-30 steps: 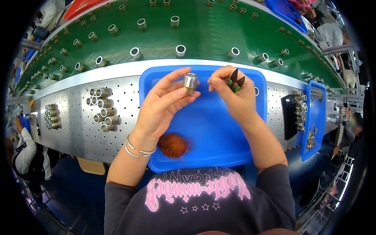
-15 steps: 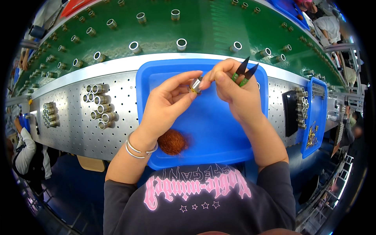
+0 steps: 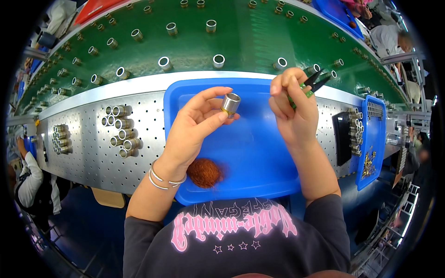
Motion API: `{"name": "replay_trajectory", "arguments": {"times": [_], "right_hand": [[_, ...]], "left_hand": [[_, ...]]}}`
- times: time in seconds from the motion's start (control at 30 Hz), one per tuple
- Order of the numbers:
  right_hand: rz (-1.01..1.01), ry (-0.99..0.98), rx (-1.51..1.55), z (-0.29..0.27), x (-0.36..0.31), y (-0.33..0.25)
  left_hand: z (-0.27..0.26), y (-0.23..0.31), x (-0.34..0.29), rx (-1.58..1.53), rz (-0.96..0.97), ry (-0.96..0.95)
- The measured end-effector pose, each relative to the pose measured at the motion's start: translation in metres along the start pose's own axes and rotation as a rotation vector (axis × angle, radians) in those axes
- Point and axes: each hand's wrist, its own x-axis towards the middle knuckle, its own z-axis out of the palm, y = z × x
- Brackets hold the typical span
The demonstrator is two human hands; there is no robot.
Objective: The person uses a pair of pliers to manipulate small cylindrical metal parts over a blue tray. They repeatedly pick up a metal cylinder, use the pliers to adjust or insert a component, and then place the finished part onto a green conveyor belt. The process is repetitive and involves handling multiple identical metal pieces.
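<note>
My left hand (image 3: 192, 125) pinches a short, shiny metal sleeve (image 3: 230, 104) between thumb and fingers. The sleeve tilts slightly, its open end up and a yellowish band at its lower end. To its right, my right hand (image 3: 299, 113) is closed around green-handled snips (image 3: 321, 84); their two dark blades are apart and point up and right. A gap separates that hand from the sleeve. Both hands are above a blue tray (image 3: 255, 157). In the tray's near left corner, beside my left wrist, lies a reddish-brown ball of fine wire or fibre (image 3: 204, 173).
Beyond the tray runs a green belt (image 3: 241, 41) carrying many spaced metal sleeves. Left on the perforated metal table (image 3: 150, 111) lies a group of sleeves (image 3: 124, 135). To the right are a black block (image 3: 342, 139) and a blue tray (image 3: 368, 134) with small brass-coloured parts. Other people work around.
My right hand has drawn away from the sleeve toward the right, carrying the snips. The sleeve in my left hand shows more fully. The whole view has shifted slightly.
</note>
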Motion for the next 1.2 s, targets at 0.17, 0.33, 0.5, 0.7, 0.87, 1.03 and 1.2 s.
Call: {"name": "replay_trajectory", "arguments": {"times": [0.17,0.33,0.5,0.7,0.87,1.03,1.2], "right_hand": [[-0.051,-0.216,0.052,-0.001,-0.003,-0.001],[-0.031,-0.224,0.000,0.003,-0.004,-0.002],[0.004,-0.240,-0.023,0.007,-0.008,-0.005],[-0.026,-0.292,-0.077,0.010,-0.012,-0.007],[-0.093,-0.327,-0.024,0.009,-0.014,-0.012],[-0.080,-0.182,-0.049,0.011,-0.014,-0.015],[-0.087,0.042,-0.571,0.014,-0.005,-0.010]], "left_hand": [[-0.001,-0.001,0.001,-0.004,0.024,0.037],[0.001,-0.001,0.001,0.038,0.069,0.038],[0.002,-0.002,0.000,0.103,0.091,0.035],[0.004,-0.002,0.000,0.138,0.096,0.062],[0.003,-0.004,-0.001,0.198,0.094,0.045],[0.003,-0.005,-0.002,0.295,0.115,0.029],[0.000,0.001,0.002,0.033,0.081,0.116]]}}
